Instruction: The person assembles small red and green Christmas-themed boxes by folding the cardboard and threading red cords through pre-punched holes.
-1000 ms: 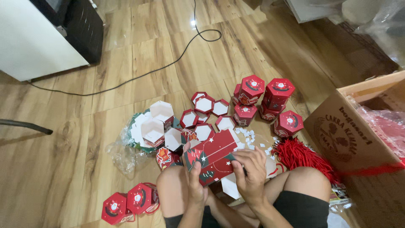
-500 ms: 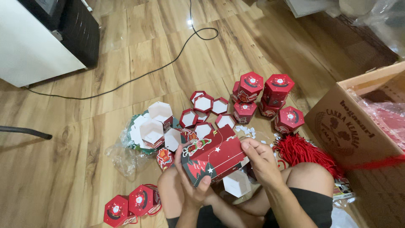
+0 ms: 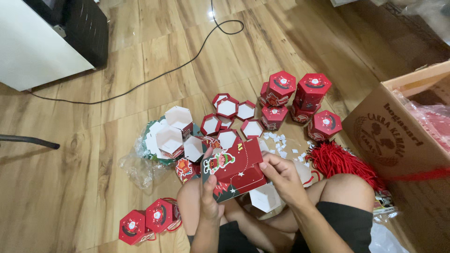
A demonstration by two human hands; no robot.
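While both hands work above the bare knees, the item in hand is 1 flat red card box blank printed with a cartoon figure and white stars (image 3: 236, 169), partly folded and held between the knees, just above the floor.

Left hand (image 3: 209, 197): fingers wrapped on the blank's left edge, thumb pressed flat on the printed face, pinching the card.
Right hand (image 3: 281, 180): fingers curled together on the blank's right edge, pinching a panel there.

Handling note, as a judgement: folding likely goes best with the left grip steady while the right creases along the scored line, keeping the panels square so the thin card does not buckle.

Nearby stock:
- 5 closed red hexagonal gift boxes (image 3: 300, 100), stacked and grouped beyond the hands.
- Several open red hexagonal lids or trays with white insides (image 3: 229, 110), lying close together.
- 2 closed red hexagonal boxes (image 3: 147, 222) near the left knee.
- 1 bundle of red tassel cords (image 3: 340, 161) beside the right knee.
- Scattered white paper scraps (image 3: 281, 140).
- 1 brown corrugated carton (image 3: 398, 136) at right, with pink plastic inside.

Surface and room: wooden plank floor (image 3: 84, 154); 1 black cable (image 3: 178, 70) trailing across it; 1 white cabinet with a dark side (image 3: 42, 42) at upper left.
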